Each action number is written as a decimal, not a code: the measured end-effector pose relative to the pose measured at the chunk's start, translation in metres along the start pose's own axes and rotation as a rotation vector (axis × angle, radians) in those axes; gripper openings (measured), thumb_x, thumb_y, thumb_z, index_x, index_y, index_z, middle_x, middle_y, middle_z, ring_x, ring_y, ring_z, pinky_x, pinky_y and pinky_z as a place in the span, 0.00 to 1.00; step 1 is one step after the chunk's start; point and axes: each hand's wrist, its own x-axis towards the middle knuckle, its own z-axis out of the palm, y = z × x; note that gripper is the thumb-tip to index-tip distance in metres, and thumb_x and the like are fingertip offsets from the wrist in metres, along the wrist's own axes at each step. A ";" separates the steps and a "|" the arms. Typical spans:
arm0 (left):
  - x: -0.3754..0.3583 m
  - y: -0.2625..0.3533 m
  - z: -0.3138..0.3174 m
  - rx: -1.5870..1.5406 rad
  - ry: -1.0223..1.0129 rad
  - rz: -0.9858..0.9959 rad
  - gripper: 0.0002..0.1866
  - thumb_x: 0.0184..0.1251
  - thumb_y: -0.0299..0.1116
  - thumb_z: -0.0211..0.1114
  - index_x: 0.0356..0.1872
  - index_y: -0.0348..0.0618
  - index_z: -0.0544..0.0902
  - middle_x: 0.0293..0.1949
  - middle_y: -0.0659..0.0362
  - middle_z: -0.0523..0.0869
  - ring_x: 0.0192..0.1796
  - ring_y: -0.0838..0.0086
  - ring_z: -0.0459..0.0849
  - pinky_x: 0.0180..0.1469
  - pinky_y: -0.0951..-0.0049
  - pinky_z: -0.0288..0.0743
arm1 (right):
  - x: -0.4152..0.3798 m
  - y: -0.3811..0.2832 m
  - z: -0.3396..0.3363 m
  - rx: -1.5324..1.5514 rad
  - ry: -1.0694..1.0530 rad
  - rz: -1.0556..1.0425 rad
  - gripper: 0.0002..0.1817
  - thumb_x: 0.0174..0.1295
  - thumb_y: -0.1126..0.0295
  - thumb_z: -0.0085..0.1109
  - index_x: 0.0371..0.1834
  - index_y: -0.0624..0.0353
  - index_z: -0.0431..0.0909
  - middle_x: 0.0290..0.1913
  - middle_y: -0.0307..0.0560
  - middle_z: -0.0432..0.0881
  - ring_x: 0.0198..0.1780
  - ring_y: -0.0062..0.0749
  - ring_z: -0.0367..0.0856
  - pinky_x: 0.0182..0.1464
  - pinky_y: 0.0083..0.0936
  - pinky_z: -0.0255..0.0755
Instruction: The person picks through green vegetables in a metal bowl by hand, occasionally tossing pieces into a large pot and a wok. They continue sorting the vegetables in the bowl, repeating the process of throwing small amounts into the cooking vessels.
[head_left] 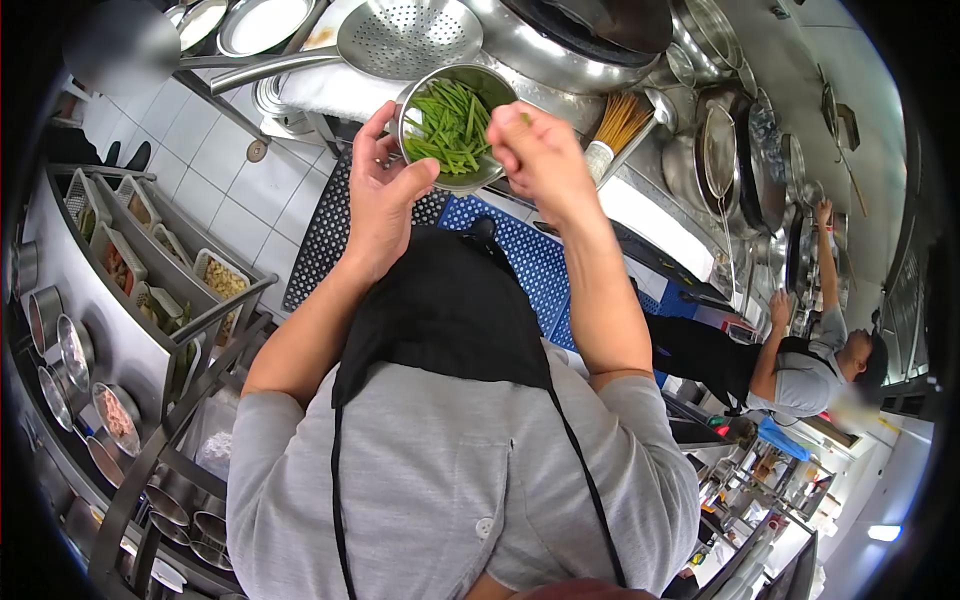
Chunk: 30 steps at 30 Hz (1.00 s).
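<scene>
A steel bowl (487, 82) holds slender cut green stalks (450, 125) in front of me. My left hand (385, 195) grips the bowl's left side, thumb toward the near rim and fingers around the outside. Over the right rim, my right hand (540, 155) is closed with its fingers drawn together. A small bit of green shows at those fingers; most of what they hold is hidden. Just beyond the bowl lies a large perforated strainer ladle (410, 38), its long handle pointing left.
A big wok (570, 60) stands beyond the bowl. A bamboo brush (622, 120) and a ladle (660, 108) lie to its right. Ingredient bins (222, 275) line a counter on the left. Another person (800, 375) works at the right. A blue mat (515, 270) covers the floor.
</scene>
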 end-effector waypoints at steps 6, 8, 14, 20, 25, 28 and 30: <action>0.033 0.005 -0.008 -0.181 -0.098 0.199 0.45 0.61 0.21 0.67 0.79 0.46 0.56 0.69 0.49 0.69 0.66 0.59 0.79 0.58 0.56 0.85 | -0.009 -0.019 -0.023 0.399 -0.116 -0.057 0.10 0.74 0.69 0.56 0.42 0.67 0.81 0.36 0.49 0.85 0.23 0.16 0.68 0.20 0.13 0.58; 0.047 0.007 -0.011 -0.116 -0.087 0.141 0.45 0.62 0.21 0.67 0.79 0.46 0.55 0.69 0.49 0.70 0.66 0.59 0.79 0.59 0.55 0.85 | -0.011 -0.025 -0.022 0.394 -0.065 -0.040 0.08 0.69 0.77 0.53 0.44 0.69 0.81 0.34 0.48 0.84 0.24 0.17 0.69 0.20 0.13 0.58; 0.041 0.007 0.007 -0.134 -0.063 0.133 0.47 0.60 0.17 0.69 0.80 0.44 0.55 0.66 0.50 0.71 0.63 0.63 0.80 0.56 0.61 0.85 | 0.003 -0.028 -0.005 -0.033 0.043 -0.085 0.16 0.65 0.78 0.49 0.52 0.67 0.82 0.23 0.31 0.73 0.18 0.13 0.59 0.20 0.12 0.57; 0.030 -0.009 0.012 0.012 -0.096 0.154 0.49 0.58 0.14 0.70 0.80 0.46 0.57 0.60 0.54 0.73 0.60 0.69 0.80 0.59 0.69 0.81 | 0.035 -0.030 0.034 -1.263 0.290 -0.292 0.14 0.65 0.74 0.51 0.47 0.66 0.84 0.32 0.72 0.83 0.40 0.70 0.83 0.44 0.56 0.75; 0.032 -0.001 0.005 -0.087 0.070 -0.023 0.45 0.64 0.20 0.67 0.80 0.46 0.54 0.60 0.50 0.75 0.60 0.65 0.81 0.56 0.61 0.83 | 0.022 -0.021 0.031 -0.948 0.262 -0.416 0.13 0.71 0.68 0.56 0.44 0.67 0.85 0.30 0.61 0.86 0.32 0.51 0.87 0.38 0.43 0.77; 0.044 0.011 0.007 -0.082 0.033 0.004 0.45 0.64 0.22 0.67 0.80 0.45 0.54 0.63 0.48 0.75 0.62 0.62 0.81 0.57 0.58 0.84 | 0.016 -0.014 0.006 -0.448 0.190 -0.448 0.18 0.74 0.60 0.59 0.41 0.68 0.86 0.24 0.42 0.84 0.26 0.19 0.75 0.29 0.23 0.68; 0.050 0.025 0.019 -0.071 -0.068 0.151 0.43 0.65 0.22 0.67 0.80 0.45 0.56 0.64 0.48 0.75 0.62 0.61 0.82 0.57 0.57 0.84 | 0.000 -0.030 -0.003 -0.252 0.162 -0.347 0.19 0.76 0.59 0.57 0.39 0.65 0.87 0.22 0.28 0.76 0.25 0.09 0.65 0.26 0.17 0.59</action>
